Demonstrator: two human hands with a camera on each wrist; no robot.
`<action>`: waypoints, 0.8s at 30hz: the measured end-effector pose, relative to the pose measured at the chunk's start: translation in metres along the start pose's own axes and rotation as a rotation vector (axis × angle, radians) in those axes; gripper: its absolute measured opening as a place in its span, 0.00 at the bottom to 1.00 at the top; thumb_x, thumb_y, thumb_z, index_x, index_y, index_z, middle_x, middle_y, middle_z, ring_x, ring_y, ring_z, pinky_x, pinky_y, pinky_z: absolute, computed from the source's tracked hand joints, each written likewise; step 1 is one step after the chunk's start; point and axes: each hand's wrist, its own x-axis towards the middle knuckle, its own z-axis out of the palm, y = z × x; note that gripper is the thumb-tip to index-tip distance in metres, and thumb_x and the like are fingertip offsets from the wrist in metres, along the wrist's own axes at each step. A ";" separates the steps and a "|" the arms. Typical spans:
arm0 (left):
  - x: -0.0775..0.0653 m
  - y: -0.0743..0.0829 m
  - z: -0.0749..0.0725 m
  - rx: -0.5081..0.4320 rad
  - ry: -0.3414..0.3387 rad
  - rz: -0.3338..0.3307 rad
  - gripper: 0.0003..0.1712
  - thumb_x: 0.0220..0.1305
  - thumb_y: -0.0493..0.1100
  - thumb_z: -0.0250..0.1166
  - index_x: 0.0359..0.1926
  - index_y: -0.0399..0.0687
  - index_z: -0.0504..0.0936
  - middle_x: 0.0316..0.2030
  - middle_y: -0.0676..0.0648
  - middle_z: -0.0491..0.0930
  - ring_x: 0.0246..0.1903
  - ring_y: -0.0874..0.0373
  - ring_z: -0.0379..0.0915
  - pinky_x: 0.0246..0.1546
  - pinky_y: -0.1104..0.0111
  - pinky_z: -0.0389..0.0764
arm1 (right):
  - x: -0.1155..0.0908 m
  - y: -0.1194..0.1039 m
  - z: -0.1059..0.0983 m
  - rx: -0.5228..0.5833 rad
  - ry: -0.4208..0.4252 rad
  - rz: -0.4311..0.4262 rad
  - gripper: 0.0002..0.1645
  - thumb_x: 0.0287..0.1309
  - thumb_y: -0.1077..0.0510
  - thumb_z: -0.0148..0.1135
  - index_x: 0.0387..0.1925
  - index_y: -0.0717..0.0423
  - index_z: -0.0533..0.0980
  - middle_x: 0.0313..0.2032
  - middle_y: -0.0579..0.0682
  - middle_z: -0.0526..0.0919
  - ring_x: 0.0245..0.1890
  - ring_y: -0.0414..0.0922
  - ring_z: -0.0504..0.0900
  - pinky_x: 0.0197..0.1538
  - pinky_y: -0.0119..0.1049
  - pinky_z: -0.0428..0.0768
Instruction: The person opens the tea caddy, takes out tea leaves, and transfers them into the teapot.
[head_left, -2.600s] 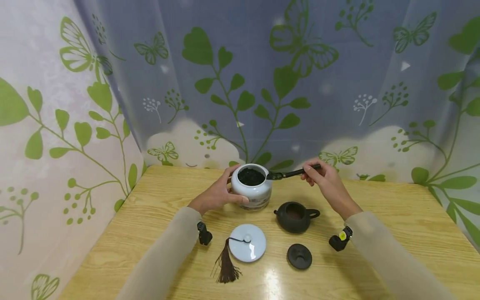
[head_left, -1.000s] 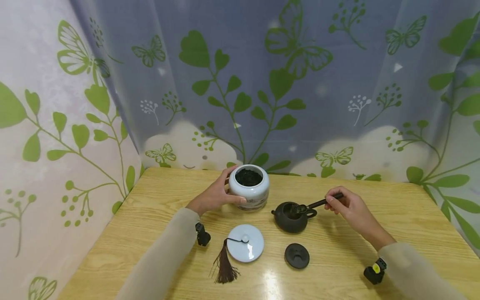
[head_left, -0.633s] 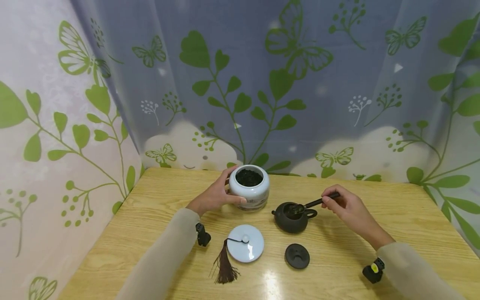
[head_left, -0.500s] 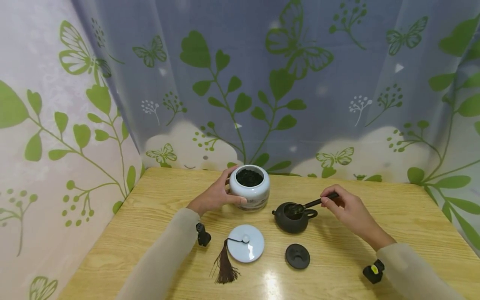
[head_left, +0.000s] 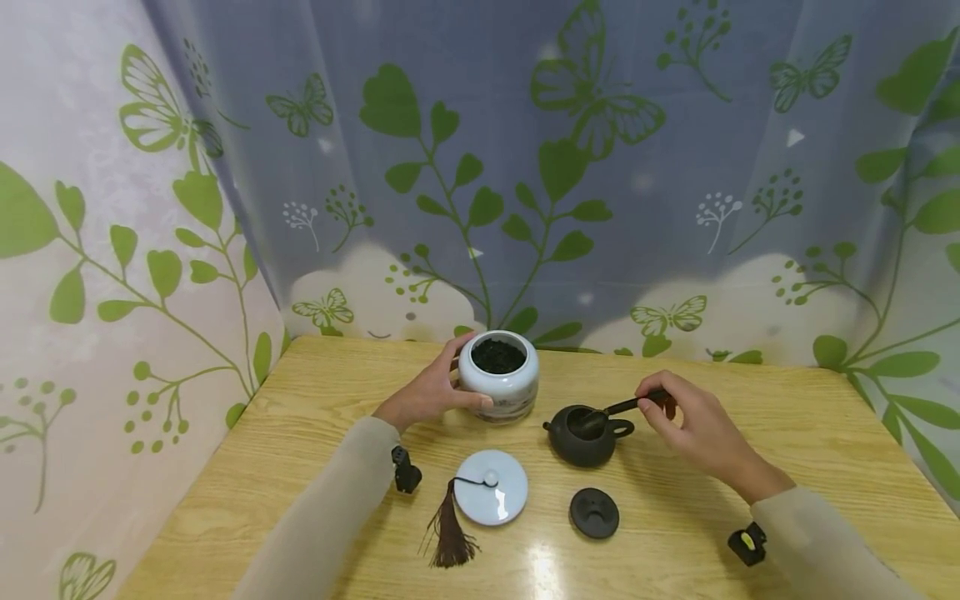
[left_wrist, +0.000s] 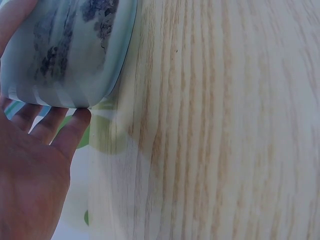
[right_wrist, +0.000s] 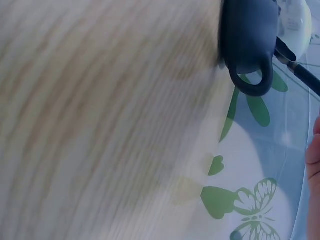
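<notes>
My left hand [head_left: 431, 390] grips the side of a white porcelain tea jar [head_left: 517, 379], thumb in front and fingers behind. Dark tea leaves [head_left: 498, 356] fill much of the jar. In the left wrist view, fingertips lie against the jar [left_wrist: 75, 55], which has a painted pattern. My right hand [head_left: 693, 425] pinches the black handle of a tea scoop [head_left: 624, 407]. The scoop's head dips into the mouth of a dark clay teapot [head_left: 581, 450], tipped on its side. In the right wrist view, the scoop [right_wrist: 306, 76] reaches past the handle of the teapot [right_wrist: 250, 37].
A pale jar lid [head_left: 480, 500] with a brown tassel [head_left: 452, 537] lies on the wooden table [head_left: 360, 533] before the jar. The round dark teapot lid [head_left: 595, 512] lies before the teapot. A patterned cloth [head_left: 480, 167] hangs behind the table.
The right hand has carried the scoop with tea from the jar's rim down to the teapot, then turned it over in the mouth. The left hand stays on the jar.
</notes>
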 end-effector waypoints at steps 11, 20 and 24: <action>0.002 -0.004 0.000 0.007 0.005 0.015 0.70 0.64 0.47 0.83 0.90 0.57 0.41 0.87 0.48 0.48 0.87 0.41 0.44 0.84 0.43 0.61 | 0.010 -0.004 -0.009 0.293 0.059 0.218 0.10 0.81 0.65 0.58 0.57 0.66 0.76 0.50 0.44 0.80 0.46 0.32 0.84 0.52 0.19 0.82; 0.003 -0.005 -0.001 0.011 0.000 0.030 0.70 0.64 0.47 0.83 0.90 0.57 0.42 0.87 0.48 0.49 0.87 0.40 0.44 0.84 0.43 0.61 | 0.031 -0.015 -0.003 0.357 0.070 0.257 0.13 0.84 0.60 0.56 0.59 0.65 0.75 0.49 0.53 0.81 0.44 0.35 0.83 0.49 0.22 0.82; 0.002 -0.005 -0.001 0.014 -0.001 0.029 0.69 0.64 0.48 0.83 0.90 0.58 0.42 0.87 0.48 0.48 0.87 0.40 0.44 0.84 0.42 0.61 | 0.042 -0.021 0.002 0.389 0.066 0.246 0.13 0.84 0.60 0.56 0.59 0.66 0.74 0.48 0.51 0.80 0.44 0.36 0.83 0.49 0.23 0.82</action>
